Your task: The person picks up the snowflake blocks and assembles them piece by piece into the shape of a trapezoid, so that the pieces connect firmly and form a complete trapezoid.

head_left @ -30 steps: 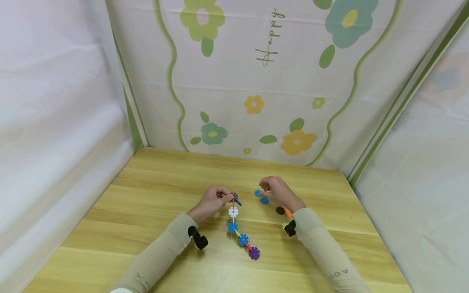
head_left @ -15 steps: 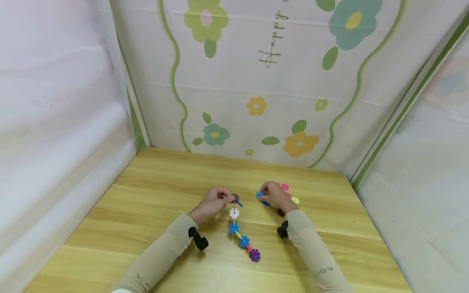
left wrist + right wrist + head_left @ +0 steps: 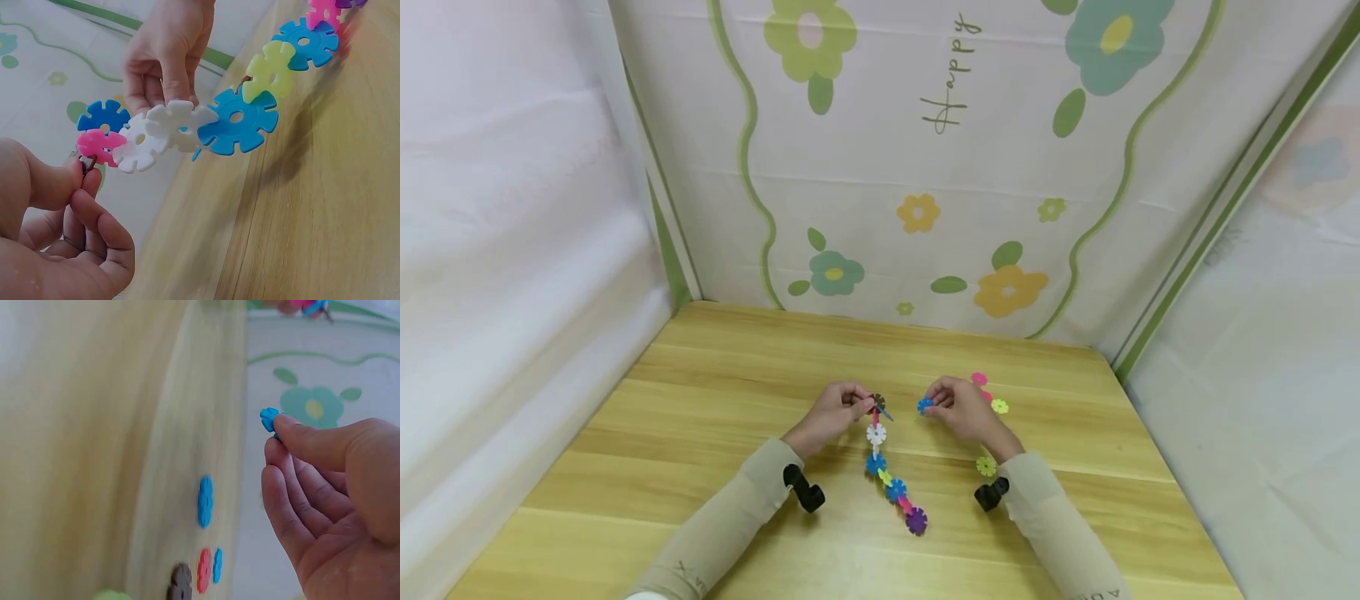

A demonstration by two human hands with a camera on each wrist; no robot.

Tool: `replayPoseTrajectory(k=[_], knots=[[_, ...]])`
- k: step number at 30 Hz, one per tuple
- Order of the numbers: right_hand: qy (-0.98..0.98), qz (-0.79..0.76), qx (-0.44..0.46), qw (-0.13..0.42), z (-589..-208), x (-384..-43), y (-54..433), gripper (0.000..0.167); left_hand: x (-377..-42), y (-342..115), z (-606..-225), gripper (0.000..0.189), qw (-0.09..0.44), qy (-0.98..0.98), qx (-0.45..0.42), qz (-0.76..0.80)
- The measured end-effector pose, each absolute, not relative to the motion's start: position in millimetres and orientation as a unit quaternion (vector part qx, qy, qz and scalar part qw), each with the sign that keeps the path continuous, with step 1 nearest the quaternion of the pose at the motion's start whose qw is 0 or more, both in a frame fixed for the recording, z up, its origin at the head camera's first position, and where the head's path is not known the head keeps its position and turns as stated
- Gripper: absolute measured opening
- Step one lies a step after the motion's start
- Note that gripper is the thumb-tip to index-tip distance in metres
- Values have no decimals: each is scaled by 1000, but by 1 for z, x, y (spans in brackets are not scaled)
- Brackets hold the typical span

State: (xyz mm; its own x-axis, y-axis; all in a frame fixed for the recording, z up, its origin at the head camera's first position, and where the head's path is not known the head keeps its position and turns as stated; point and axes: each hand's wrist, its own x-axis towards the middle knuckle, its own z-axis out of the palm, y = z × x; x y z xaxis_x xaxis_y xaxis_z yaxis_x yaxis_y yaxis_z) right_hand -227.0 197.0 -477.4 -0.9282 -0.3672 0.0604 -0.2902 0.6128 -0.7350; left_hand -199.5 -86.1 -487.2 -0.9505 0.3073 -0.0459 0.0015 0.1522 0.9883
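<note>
A string of interlocking snowflake discs dangles from my left hand (image 3: 833, 410), which pinches the brown snowflake disc (image 3: 878, 402) at its top end. Below that come pink, white (image 3: 876, 433), blue (image 3: 876, 464) and yellow discs, down to a purple disc (image 3: 916, 522). Near the pinched end, a blue disc (image 3: 103, 117) sticks out beside a pink disc (image 3: 100, 145). My right hand (image 3: 964, 408) holds a single blue disc (image 3: 269, 417) between thumb and fingertips, a short gap to the right of the string. The left fingertips cover most of the brown disc in the left wrist view.
Loose discs lie on the wooden table (image 3: 760, 350) around my right hand: a pink disc (image 3: 978, 378), a yellow disc (image 3: 1000, 406) and a yellow-green disc (image 3: 986, 466). The right wrist view also shows blue (image 3: 205, 501), red (image 3: 204, 570) and brown (image 3: 180, 584) discs. Fabric walls surround the table.
My right hand has come down to the loose blue discs, taken one and drawn it slightly left toward the string. The left hand keeps nearly still, holding the string.
</note>
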Motion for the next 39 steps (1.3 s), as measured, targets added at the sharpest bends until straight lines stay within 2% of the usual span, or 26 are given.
replayPoseTrajectory(k=[7, 15, 25, 39], knots=[[868, -447, -216, 26, -479, -199, 187, 12, -201, -84, -488, 11, 117, 749, 91, 645], [844, -497, -199, 18, -476, -179, 175, 15, -200, -81, -489, 9, 106, 751, 83, 646], [835, -516, -189, 31, -473, -176, 167, 18, -199, -79, -487, 10, 102, 756, 79, 642], [820, -548, -163, -10, -479, -176, 154, 10, -192, -72, -487, 9, 62, 740, 56, 668]])
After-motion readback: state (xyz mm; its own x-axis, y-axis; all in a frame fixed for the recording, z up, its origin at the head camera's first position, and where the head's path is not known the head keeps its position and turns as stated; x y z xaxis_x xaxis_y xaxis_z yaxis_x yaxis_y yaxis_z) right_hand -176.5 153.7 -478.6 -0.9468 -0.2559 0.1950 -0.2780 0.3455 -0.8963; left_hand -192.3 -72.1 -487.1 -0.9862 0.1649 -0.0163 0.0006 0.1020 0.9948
